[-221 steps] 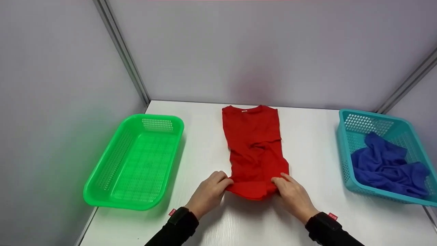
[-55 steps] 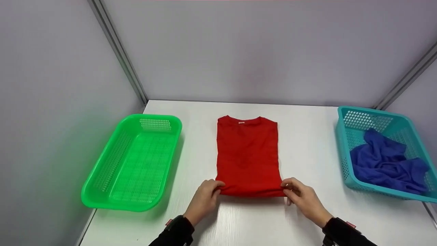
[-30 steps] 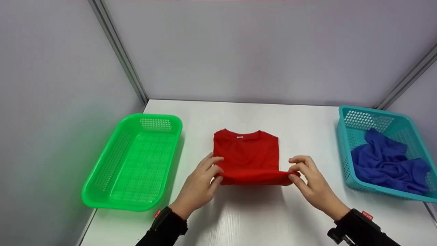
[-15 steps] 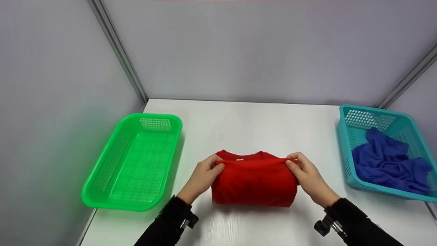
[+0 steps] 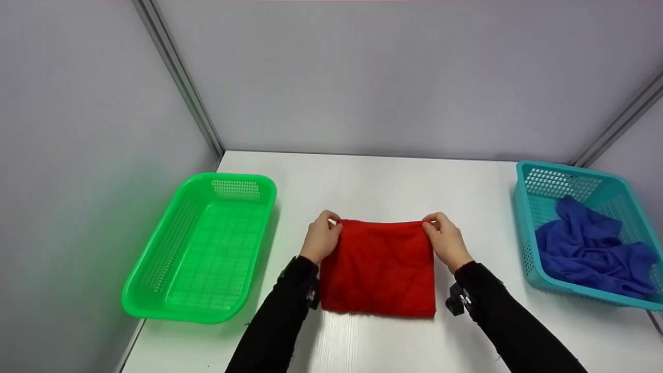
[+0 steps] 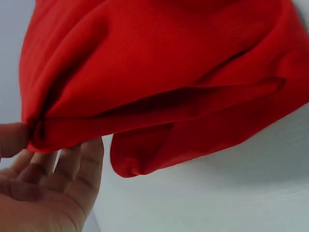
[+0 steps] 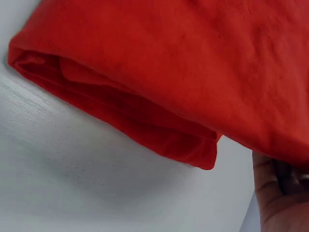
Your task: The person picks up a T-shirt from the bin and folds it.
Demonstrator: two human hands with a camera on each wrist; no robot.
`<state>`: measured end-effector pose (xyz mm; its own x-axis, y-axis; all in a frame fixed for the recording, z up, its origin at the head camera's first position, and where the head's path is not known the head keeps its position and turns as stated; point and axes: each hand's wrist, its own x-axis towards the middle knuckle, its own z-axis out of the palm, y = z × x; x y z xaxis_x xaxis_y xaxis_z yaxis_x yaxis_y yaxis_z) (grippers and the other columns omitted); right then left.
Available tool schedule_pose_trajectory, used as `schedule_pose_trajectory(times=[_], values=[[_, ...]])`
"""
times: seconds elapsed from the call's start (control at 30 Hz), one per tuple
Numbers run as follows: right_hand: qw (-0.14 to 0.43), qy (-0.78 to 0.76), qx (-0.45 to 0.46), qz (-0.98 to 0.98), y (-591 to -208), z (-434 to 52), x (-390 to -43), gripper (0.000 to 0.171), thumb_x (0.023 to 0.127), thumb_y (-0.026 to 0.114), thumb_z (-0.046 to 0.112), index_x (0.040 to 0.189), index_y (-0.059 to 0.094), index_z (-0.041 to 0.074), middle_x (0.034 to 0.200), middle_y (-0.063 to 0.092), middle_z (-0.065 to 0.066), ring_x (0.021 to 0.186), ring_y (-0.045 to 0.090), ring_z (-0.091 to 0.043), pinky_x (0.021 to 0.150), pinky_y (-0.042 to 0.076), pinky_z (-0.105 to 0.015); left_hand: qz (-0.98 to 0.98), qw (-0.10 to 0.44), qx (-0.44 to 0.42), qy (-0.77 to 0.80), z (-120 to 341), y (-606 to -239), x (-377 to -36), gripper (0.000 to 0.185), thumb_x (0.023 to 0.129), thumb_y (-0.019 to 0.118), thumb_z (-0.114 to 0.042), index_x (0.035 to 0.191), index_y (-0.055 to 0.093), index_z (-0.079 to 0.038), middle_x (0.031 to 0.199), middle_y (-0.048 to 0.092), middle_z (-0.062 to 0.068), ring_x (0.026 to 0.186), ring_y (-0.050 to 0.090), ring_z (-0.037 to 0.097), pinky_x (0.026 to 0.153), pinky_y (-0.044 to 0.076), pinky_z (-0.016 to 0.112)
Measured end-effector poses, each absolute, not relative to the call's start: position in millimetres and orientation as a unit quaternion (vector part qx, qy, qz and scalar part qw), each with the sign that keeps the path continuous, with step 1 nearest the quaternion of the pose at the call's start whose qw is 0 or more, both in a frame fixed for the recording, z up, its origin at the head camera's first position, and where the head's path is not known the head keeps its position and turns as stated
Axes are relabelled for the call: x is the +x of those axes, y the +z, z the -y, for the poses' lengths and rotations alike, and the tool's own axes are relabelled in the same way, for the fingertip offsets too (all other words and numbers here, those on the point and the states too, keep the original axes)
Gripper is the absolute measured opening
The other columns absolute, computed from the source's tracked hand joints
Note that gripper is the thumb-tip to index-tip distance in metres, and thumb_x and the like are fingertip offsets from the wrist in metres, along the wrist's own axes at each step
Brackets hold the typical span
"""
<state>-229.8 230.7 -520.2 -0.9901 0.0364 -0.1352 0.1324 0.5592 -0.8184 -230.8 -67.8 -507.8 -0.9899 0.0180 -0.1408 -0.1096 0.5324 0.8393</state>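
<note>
Pinching the far corners of the folded red shirt (image 5: 378,269), the left hand (image 5: 322,239) and right hand (image 5: 445,239) settle it mid-counter (image 5: 373,181); the fold looks complete, so next probably needs a lift toward the green basket (image 5: 155,305).

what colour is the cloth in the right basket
Blue cloth, in the teal basket; the head view shows it best.

red shirt (image 5: 378,269): folded in half, collar now covered | both hands: moved to far corners
</note>
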Motion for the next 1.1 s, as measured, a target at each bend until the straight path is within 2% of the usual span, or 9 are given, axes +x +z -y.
schedule_pose_trajectory(times=[0.1,0.17,0.3,0.4,0.47,0.57,0.8,0.97,1.1], values=[[0.042,-0.443,0.027,-0.895,-525,-232,-229,0.04,0.111,0.049,0.012,0.148,0.048,-0.004,0.146,0.056,-0.031,0.134,0.06,-0.047,0.111,0.051,-0.05,-0.9,0.043,-0.028,0.432,66,-515,-227,0.033,0.108,0.058,-0.011,0.14,0.059,-0.004,0.131,0.067,0.021,0.117,0.067,0.038,0.101,0.056,0.05],[0.037,-0.416,0.005,-0.908,-526,-232,-224,0.043,0.111,0.049,0.01,0.151,0.046,-0.006,0.15,0.053,-0.031,0.139,0.056,-0.049,0.115,0.049,-0.056,-0.926,0.02,-0.015,0.376,66,-520,-220,0.033,0.107,0.06,-0.013,0.139,0.06,-0.005,0.135,0.064,0.02,0.121,0.064,0.04,0.101,0.057,0.053],[0.039,-0.347,-0.008,-0.937,-531,-232,-207,0.032,0.108,0.058,0.016,0.133,0.059,-0.005,0.119,0.067,-0.024,0.105,0.067,-0.041,0.092,0.058,-0.047,-0.958,0.018,0.006,0.287,69,-528,-196,0.028,0.105,0.066,-0.029,0.12,0.065,-0.005,0.115,0.065,0.016,0.102,0.063,0.033,0.084,0.059,0.047],[0.087,-0.317,0.012,-0.944,-537,-233,-187,0.029,0.105,0.065,0.029,0.106,0.063,0.0,0.086,0.063,-0.012,0.077,0.058,-0.025,0.07,0.048,-0.035,-0.957,0.07,0.013,0.28,73,-535,-176,0.034,0.101,0.071,-0.041,0.101,0.063,-0.008,0.087,0.062,0.008,0.079,0.059,0.023,0.068,0.052,0.037],[0.125,-0.315,0.022,-0.941,-543,-233,-173,0.033,0.102,0.068,0.036,0.094,0.059,0.005,0.076,0.057,-0.005,0.071,0.051,-0.02,0.066,0.04,-0.031,-0.949,0.112,0.015,0.295,76,-540,-163,0.034,0.098,0.075,-0.041,0.091,0.061,-0.01,0.076,0.058,0.003,0.07,0.056,0.018,0.063,0.046,0.033],[0.145,-0.34,0.032,-0.929,-553,-233,-156,0.032,0.097,0.073,0.032,0.088,0.053,0.008,0.071,0.053,-0.002,0.068,0.048,-0.017,0.065,0.037,-0.029,-0.935,0.149,0.022,0.322,79,-548,-149,0.028,0.097,0.076,-0.028,0.083,0.058,-0.012,0.071,0.055,0.0,0.066,0.053,0.017,0.061,0.041,0.031],[0.075,-0.416,0.028,-0.906,-566,-235,-135,0.017,0.098,0.069,0.0,0.096,0.055,0.008,0.085,0.058,-0.002,0.078,0.05,-0.013,0.069,0.04,-0.023,-0.919,0.111,0.084,0.37,92,-564,-135,0.022,0.099,0.069,-0.004,0.083,0.056,-0.01,0.072,0.05,-0.001,0.068,0.047,0.014,0.063,0.039,0.028],[0.073,-0.456,0.036,-0.886,-571,-238,-126,0.018,0.101,0.07,0.002,0.109,0.054,0.007,0.093,0.058,-0.005,0.085,0.052,-0.013,0.073,0.042,-0.021,-0.911,0.076,0.103,0.393,104,-575,-126,0.02,0.098,0.071,-0.002,0.088,0.055,-0.008,0.078,0.053,0.0,0.075,0.048,0.014,0.068,0.042,0.028],[0.135,-0.485,0.034,-0.864,-577,-241,-116,0.04,0.097,0.077,0.008,0.125,0.048,0.004,0.098,0.055,-0.007,0.087,0.051,-0.015,0.072,0.041,-0.023,-0.912,0.101,0.085,0.388,107,-579,-119,0.018,0.096,0.076,-0.01,0.093,0.058,-0.01,0.083,0.058,0.0,0.076,0.052,0.014,0.068,0.044,0.03]])
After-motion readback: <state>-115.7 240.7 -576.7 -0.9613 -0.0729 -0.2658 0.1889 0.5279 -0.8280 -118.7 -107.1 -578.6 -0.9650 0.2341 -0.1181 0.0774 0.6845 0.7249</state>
